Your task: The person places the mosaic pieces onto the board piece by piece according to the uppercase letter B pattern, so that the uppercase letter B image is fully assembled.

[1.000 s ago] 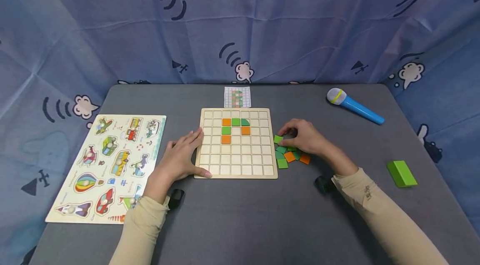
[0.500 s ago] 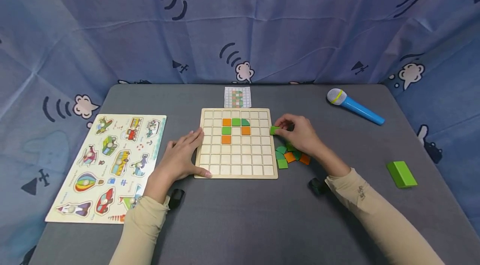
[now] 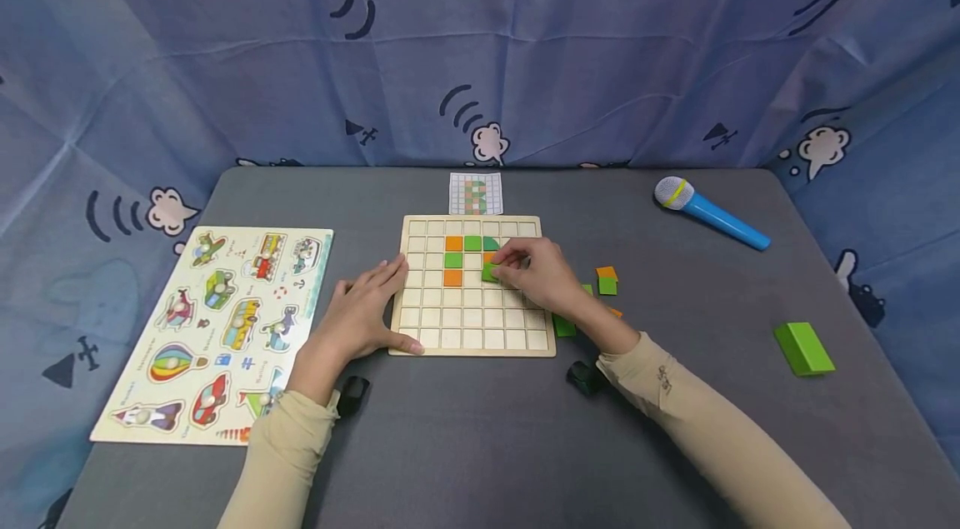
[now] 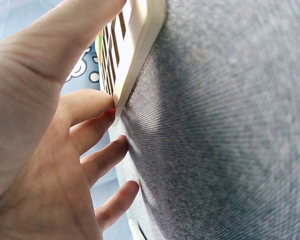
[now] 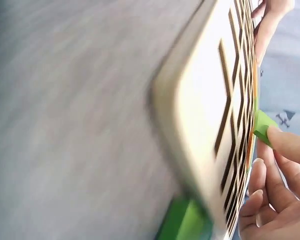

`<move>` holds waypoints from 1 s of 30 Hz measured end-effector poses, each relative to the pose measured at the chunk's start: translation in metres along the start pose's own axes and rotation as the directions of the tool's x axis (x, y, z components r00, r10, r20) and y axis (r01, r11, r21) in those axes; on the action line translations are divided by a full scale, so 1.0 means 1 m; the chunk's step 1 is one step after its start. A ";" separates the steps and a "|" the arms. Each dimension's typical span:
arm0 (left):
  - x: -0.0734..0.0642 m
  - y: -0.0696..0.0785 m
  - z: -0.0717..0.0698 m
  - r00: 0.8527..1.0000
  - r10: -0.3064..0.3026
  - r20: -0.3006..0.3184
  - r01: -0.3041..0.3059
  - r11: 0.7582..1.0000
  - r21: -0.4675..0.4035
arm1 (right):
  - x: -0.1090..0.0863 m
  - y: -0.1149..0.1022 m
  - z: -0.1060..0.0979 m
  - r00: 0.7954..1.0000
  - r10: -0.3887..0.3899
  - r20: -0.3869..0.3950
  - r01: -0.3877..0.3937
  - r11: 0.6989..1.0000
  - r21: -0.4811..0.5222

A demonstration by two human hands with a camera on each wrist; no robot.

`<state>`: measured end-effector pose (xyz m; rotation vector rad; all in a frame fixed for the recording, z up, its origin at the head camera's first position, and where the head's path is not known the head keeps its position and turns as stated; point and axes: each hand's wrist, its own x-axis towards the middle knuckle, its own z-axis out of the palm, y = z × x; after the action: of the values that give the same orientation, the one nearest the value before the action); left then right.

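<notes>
"Hands?"
"Head view: I see the right hand (image 3: 546,277) pinching a green tile (image 3: 489,273) over the grid board (image 3: 480,352); the left hand (image 3: 360,312), spread, touches the board's edge."
"Wrists?"
"Left: same hand against the board. Right: tile tilted, pinched."

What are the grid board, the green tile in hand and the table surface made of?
Grid board: probably wood, matte; pale tan colour. Green tile: painted wood or plastic, can't tell; smooth, even colour. Table surface: likely woven fabric, matte; fine ribbing shows.

Two hands (image 3: 362,308) (image 3: 542,271), two boards (image 3: 472,318) (image 3: 213,333), one card (image 3: 476,194), one microphone (image 3: 708,211).
</notes>
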<state>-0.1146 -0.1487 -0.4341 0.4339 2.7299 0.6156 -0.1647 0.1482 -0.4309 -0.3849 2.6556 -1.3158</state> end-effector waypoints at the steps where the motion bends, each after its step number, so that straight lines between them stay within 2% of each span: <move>1: 0.000 0.000 0.000 1.000 0.000 0.000 0.000 1.000 0.001 | 0.001 -0.002 0.003 1.000 -0.003 0.009 0.003 1.000 0.004; 12: 0.001 0.000 0.000 1.000 -0.006 0.001 0.006 1.000 0.002 | 0.009 -0.012 0.023 0.999 0.019 0.041 -0.019 1.000 -0.013; 19: 0.001 0.000 0.000 1.000 -0.005 0.000 0.005 1.000 0.005 | 0.009 -0.011 0.023 0.999 -0.048 0.004 0.048 0.996 -0.074; 30: 0.001 0.000 -0.001 1.000 -0.012 0.005 0.012 1.000 0.008 | 0.007 -0.011 0.019 0.999 -0.041 0.023 0.043 0.995 -0.094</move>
<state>-0.1159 -0.1482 -0.4338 0.4203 2.7290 0.6005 -0.1648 0.1252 -0.4340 -0.4672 2.7132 -1.1930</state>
